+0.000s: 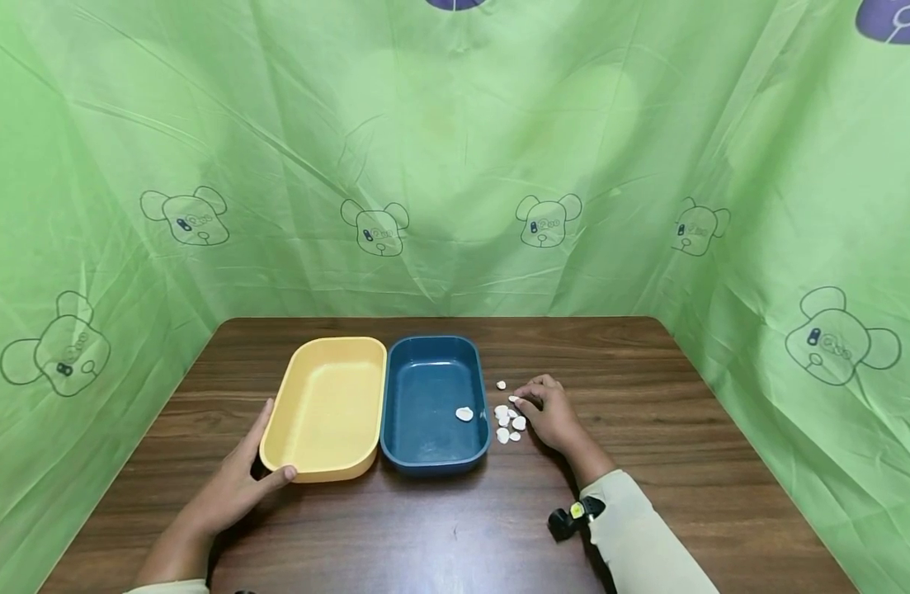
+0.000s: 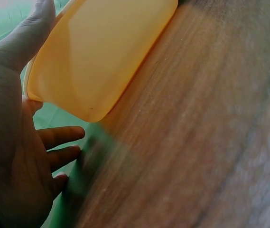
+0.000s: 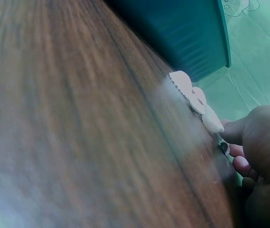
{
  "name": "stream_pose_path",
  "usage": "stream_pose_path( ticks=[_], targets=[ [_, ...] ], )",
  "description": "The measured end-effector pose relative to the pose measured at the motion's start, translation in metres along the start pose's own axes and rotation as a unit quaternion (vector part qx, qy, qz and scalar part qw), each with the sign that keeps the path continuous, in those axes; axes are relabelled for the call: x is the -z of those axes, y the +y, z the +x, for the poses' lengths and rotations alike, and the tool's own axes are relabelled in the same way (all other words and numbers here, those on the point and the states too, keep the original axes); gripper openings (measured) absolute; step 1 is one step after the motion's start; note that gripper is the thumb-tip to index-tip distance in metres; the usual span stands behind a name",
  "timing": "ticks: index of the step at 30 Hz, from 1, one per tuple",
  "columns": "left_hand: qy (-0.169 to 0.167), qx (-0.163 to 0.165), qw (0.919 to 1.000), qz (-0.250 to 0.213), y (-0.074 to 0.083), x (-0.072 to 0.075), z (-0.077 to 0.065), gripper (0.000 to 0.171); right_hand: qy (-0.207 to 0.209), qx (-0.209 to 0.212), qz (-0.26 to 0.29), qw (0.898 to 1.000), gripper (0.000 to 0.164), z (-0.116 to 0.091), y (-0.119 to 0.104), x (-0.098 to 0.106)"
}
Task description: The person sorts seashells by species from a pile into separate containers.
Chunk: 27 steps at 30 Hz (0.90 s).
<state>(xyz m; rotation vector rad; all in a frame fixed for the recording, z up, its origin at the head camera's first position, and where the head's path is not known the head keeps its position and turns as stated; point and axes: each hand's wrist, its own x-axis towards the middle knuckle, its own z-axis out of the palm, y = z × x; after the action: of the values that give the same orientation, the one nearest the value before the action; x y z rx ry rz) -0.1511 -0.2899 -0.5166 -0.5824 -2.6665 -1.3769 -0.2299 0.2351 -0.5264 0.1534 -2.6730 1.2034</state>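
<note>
White seashells [image 1: 503,421] lie in a loose cluster on the table, right of a blue bin [image 1: 434,470]. At the cluster's far side my right hand [image 1: 551,417] pinches a small shell [image 1: 512,398] between thumb and fingers. In the right wrist view, several shells [image 3: 182,83] with ridged edges sit beside the thumb. A single white shell [image 1: 464,414] rests inside the blue bin. My left hand [image 1: 235,487] spans the near left corner of a yellow bin [image 1: 317,474], thumb and fingers touching it. Its other fingers [image 2: 61,137] extend loosely beside the bin in the left wrist view.
The two bins stand side by side on the brown wood-grain table [image 1: 440,544]. One shell [image 1: 502,385] lies apart, beyond the cluster. A green printed curtain [image 1: 455,272] hangs round the table's back and sides.
</note>
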Motion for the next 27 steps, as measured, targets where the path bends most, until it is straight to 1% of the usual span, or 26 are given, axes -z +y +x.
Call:
stream_pose_path(
  ticks=[7, 10, 17, 27],
  targets=[
    [0.002, -0.004, 1.0000, -0.001, 0.0009, 0.0009, 0.0002, 0.117, 0.005, 0.002, -0.009, 1.000, 0.010, 0.0000, -0.0005, -0.0004],
    [0.000, 0.000, 1.0000, -0.003, 0.0006, 0.0008, 0.0001, 0.117, 0.009, 0.004, -0.010, 1.000, 0.010, -0.0001, -0.0003, -0.0006],
    [0.001, -0.001, 1.0000, -0.003, 0.0024, 0.0007, 0.0006, 0.116, 0.017, 0.014, -0.004, 1.000, 0.009, -0.0003, -0.0011, 0.0004],
    [0.003, -0.004, 1.0000, -0.007, 0.0027, 0.0010, 0.0003, 0.117, 0.017, 0.005, 0.016, 1.000, 0.011, 0.0003, -0.0020, 0.0006]
  ],
)
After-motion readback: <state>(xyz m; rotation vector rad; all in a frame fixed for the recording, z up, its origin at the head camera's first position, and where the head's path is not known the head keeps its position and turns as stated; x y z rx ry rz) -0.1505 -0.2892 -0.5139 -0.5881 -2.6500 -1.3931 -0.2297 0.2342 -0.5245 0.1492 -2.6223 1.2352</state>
